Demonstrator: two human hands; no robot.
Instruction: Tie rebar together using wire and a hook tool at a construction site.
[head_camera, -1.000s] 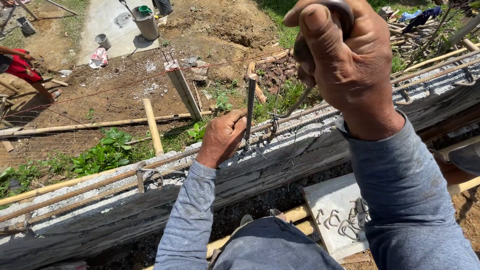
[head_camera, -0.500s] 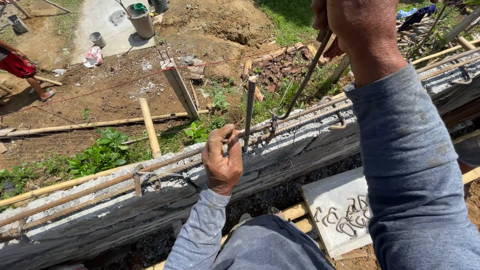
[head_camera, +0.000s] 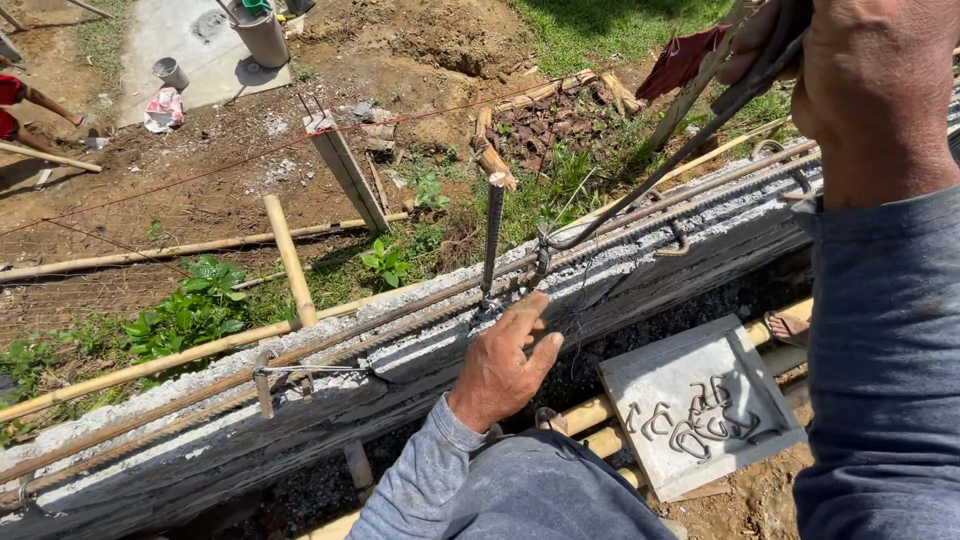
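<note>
The left hand (head_camera: 505, 365) rests low on the top of a grey concrete wall (head_camera: 420, 350), its fingers (head_camera: 528, 318) loosely spread and reaching up toward the foot of an upright rebar stub (head_camera: 492, 235); the fingertips lie just beside the thin tie wire (head_camera: 560, 325) at the stub's base, and whether they actually pinch that wire cannot be told. The stub stands straight up just above the fingers, rising from the long horizontal rebars (head_camera: 330, 345) that run along the wall top on both sides of the hand. The right hand (head_camera: 860, 85) is raised high at the upper right, fingers pressed together in a fist around the top of a long steel bending bar (head_camera: 650, 185). That bar slants down and leftward from the fist, and its hooked lower end (head_camera: 543, 245) sits on the horizontal rebars just to the right of the upright stub, a little above the left fingers. Below and to the right of the left hand, a flat concrete slab (head_camera: 660, 400) lies on bamboo poles (head_camera: 590, 415) and carries a small heap of bent steel hooks (head_camera: 700, 428). Beyond the wall, a bamboo stake (head_camera: 290, 258) and a wooden post (head_camera: 348, 170) stand in the dirt.
</note>
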